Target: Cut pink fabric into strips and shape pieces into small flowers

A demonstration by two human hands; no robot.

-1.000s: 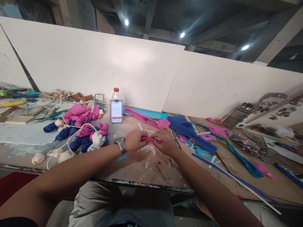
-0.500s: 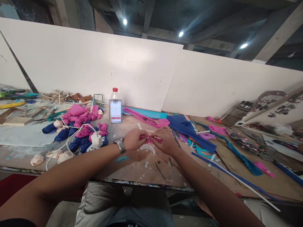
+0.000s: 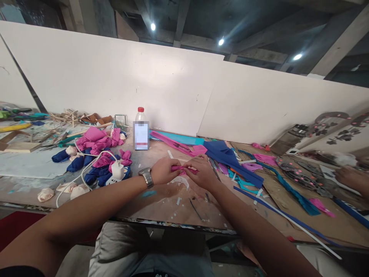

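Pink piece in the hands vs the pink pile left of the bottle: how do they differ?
The pink piece is pinched between the left hand and the right hand; the pink pile lies loose on the table, untouched. The piece is one small, narrow strip, while the pile is several bunched, puffy lumps. The pile sits mixed with dark blue rolls and a white cable; the piece has nothing mixed in. Both share the same magenta colour.

Both hands meet near the middle of the workbench, pinching a small pink strip between them — the left hand with a wristwatch, the right hand touching it fingertip to fingertip. Toward the back edge stands a red-capped bottle. Pink and blue fabric bundles lie left of the hands — blue sheets right. Another person's hand shows at the far right edge.
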